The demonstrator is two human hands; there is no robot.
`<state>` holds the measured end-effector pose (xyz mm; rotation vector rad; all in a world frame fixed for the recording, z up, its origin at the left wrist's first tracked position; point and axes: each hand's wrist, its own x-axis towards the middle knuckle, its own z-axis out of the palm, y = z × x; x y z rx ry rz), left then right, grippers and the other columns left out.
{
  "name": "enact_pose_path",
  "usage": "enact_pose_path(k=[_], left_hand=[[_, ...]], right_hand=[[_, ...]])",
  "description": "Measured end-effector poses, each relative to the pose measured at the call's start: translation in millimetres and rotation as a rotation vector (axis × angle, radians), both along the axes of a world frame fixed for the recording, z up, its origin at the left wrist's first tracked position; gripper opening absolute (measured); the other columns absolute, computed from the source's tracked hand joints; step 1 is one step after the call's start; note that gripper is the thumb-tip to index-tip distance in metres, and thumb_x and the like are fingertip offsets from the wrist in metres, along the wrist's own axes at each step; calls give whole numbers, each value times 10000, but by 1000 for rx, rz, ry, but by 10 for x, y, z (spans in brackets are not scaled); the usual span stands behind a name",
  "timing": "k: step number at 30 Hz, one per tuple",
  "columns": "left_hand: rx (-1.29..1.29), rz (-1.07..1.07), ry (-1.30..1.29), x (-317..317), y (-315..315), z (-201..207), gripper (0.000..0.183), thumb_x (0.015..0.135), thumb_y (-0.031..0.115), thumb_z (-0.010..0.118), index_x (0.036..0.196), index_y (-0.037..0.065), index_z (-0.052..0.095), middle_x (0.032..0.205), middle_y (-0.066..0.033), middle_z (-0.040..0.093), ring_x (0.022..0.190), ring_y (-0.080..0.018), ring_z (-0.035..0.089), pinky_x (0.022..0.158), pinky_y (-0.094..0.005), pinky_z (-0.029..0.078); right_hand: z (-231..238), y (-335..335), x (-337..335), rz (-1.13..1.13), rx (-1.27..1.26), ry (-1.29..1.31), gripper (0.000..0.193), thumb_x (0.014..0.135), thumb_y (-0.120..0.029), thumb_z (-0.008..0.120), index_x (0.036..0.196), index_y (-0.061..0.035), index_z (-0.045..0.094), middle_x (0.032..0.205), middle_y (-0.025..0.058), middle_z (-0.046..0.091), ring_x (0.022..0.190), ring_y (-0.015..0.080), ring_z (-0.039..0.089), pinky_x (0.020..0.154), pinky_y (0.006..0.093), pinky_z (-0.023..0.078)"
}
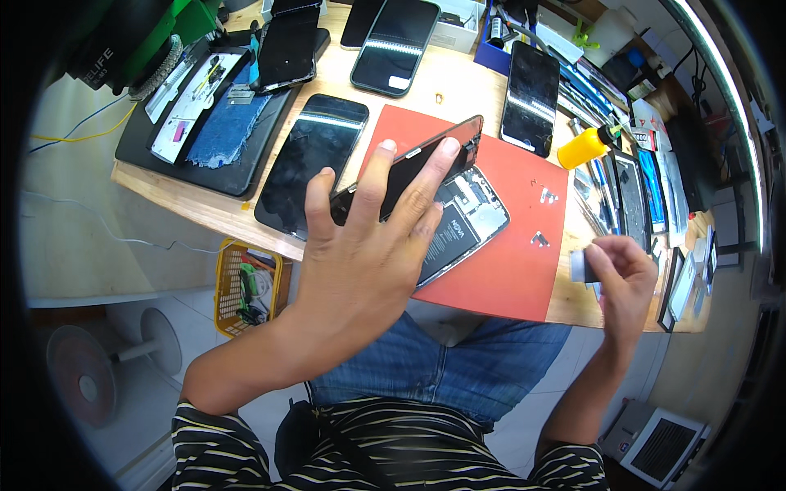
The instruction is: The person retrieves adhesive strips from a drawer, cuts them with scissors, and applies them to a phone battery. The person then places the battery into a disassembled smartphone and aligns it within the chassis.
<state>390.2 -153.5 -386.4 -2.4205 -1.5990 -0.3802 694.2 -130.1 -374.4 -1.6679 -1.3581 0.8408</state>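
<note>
An opened phone body [490, 209] lies tilted on a red mat [516, 282], its black battery [450, 239] and inner parts uncovered. Over its left side my left hand [368, 221] holds the phone screen [401, 178] raised at an angle, fingers spread across it and thumb near the body. To the right, past the mat's edge, my right hand [626, 274] pinches a small flat grey-and-dark piece [580, 267], partly covered by the fingers. Small metal brackets [539, 239] and tiny screws [534, 182] rest on the mat's right side.
Dark phones [311, 159] lie left of and beyond the mat, another phone [530, 98] behind it. A yellow bottle [583, 149] and several tools stand right. A black pad [225, 172] carries denim cloth at left. A yellow basket [225, 286] sits below the table edge.
</note>
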Motion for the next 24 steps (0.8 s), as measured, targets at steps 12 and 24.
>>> enact_pose_path(k=[12,24], left_hand=[[109,77,69,128,12,-76,230,893,187,613,1052,149,776,1604,-37,416,1413,-354,354,1048,-600,268],[166,53,20,98,11,-170,259,893,210,614,1074,123,777,1603,-76,421,1409,-366,380,1060,-627,277]], right_hand=[[351,1239,-992,682,650,-595,387,950,-23,538,1312,-82,661,959,175,626,824,308,635,732,421,501],[134,2182,-1670,939,421,-1041,590,914,-2,493,1450,-237,573,1012,220,678,975,373,666,854,468,533]])
